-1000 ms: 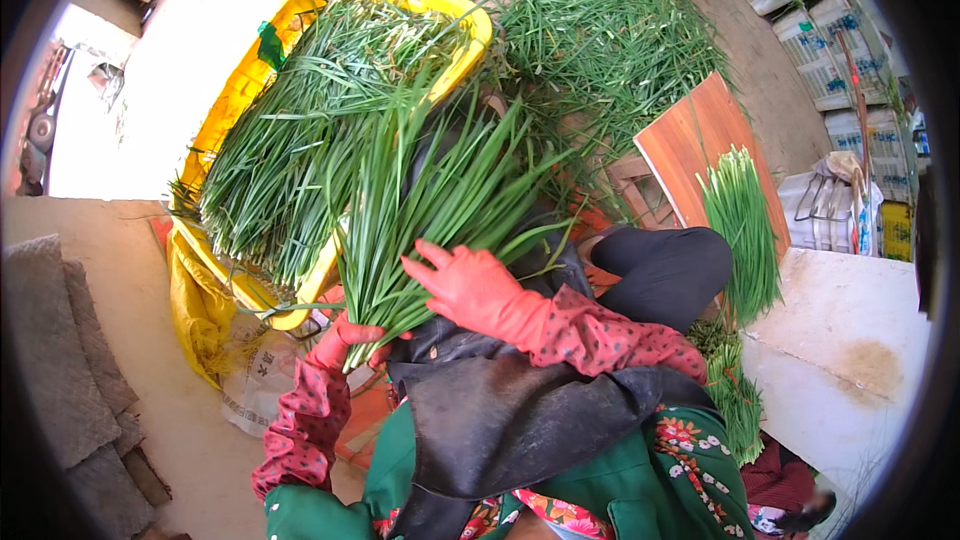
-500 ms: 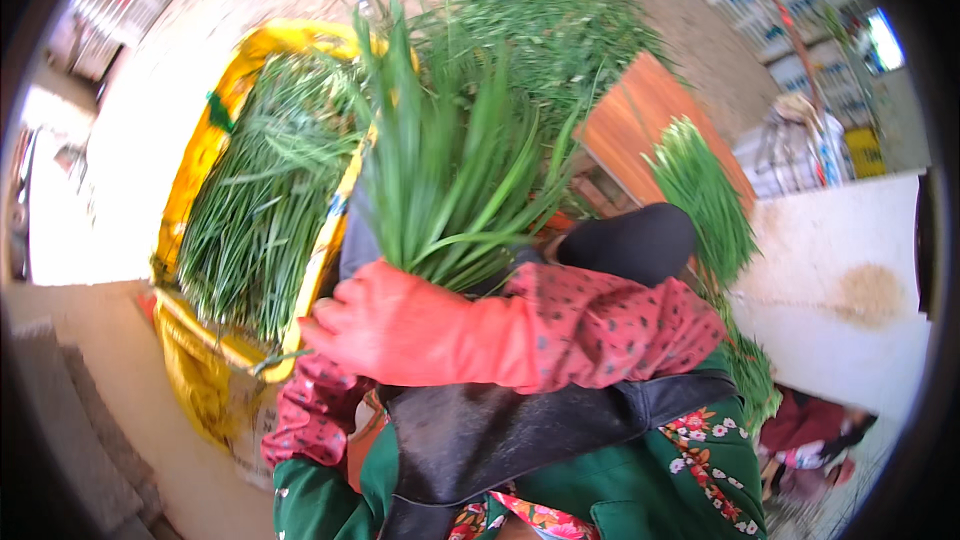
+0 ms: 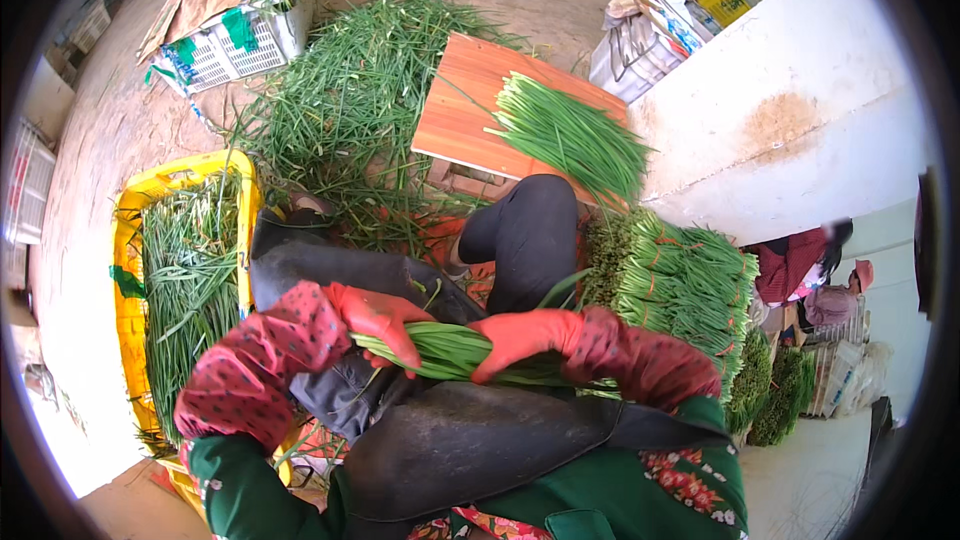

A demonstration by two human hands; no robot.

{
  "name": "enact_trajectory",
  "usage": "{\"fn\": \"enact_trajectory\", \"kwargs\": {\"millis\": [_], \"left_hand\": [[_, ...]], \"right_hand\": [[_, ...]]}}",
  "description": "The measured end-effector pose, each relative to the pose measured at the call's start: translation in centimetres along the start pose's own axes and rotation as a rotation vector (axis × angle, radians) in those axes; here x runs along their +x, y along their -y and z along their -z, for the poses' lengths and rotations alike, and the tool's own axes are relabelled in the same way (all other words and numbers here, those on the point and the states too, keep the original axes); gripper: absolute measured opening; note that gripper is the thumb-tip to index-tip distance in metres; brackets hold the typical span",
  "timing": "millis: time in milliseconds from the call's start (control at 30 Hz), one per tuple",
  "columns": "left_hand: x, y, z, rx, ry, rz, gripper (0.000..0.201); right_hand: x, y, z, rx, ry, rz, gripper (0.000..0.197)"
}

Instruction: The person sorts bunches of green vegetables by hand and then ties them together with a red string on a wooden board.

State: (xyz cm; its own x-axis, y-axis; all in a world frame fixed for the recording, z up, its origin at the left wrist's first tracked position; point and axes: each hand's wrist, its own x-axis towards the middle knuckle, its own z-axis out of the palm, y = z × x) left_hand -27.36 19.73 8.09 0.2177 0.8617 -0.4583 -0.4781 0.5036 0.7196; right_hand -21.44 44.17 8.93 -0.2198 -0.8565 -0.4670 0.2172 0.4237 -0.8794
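Observation:
A bunch of garlic chives (image 3: 442, 348) lies sideways over my lap, held between both hands. My left hand (image 3: 380, 324), in a red rubber glove, is closed around its left end, where the cut stalk ends poke out by the fingers. My right hand (image 3: 528, 340), gloved the same way, grips the bunch farther right; part of the leaves runs hidden beneath that hand and forearm. On the wooden board (image 3: 465, 105) in front of me rests a sorted pile of chives (image 3: 570, 130). A yellow crate (image 3: 128, 315) full of loose chives (image 3: 190, 280) stands at my left.
Loose leaves (image 3: 350, 80) are heaped on the floor ahead. Tied chive bundles (image 3: 685, 285) are stacked at my right, beside a white panel (image 3: 780, 110). A white crate (image 3: 240, 45) topped with cardboard stands far left. Another person (image 3: 795, 265) is partly visible at the right.
The bunch has gone from upright with fanned leaves to lying sideways across my lap. My left hand, hidden before, now shows on it, and the view has swung to the right.

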Motion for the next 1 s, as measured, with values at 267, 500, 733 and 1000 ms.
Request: {"fn": "enact_trajectory", "kwargs": {"millis": [267, 500, 733, 1000], "left_hand": [[-1.6, 2.6, 2.4, -0.509, -0.419, -0.537, 0.093], [8.0, 5.0, -3.8, -0.444, -0.583, -0.71, 0.073], [9.9, -1.6, -3.3, -0.605, -0.61, -1.147, 0.074], [11.2, -0.2, 0.8, -0.843, -0.541, -1.229, 0.08]], "right_hand": [[-2.9, -2.8, -1.5, 0.53, -0.5, -0.014, 0.049], [-4.5, -3.0, -1.4, 0.792, -0.507, 0.156, 0.042], [-4.3, -1.2, 0.3, 0.805, -0.308, 0.103, 0.06], [-2.9, 0.3, 10.4, -0.067, -0.227, 0.13, 0.054]]}}
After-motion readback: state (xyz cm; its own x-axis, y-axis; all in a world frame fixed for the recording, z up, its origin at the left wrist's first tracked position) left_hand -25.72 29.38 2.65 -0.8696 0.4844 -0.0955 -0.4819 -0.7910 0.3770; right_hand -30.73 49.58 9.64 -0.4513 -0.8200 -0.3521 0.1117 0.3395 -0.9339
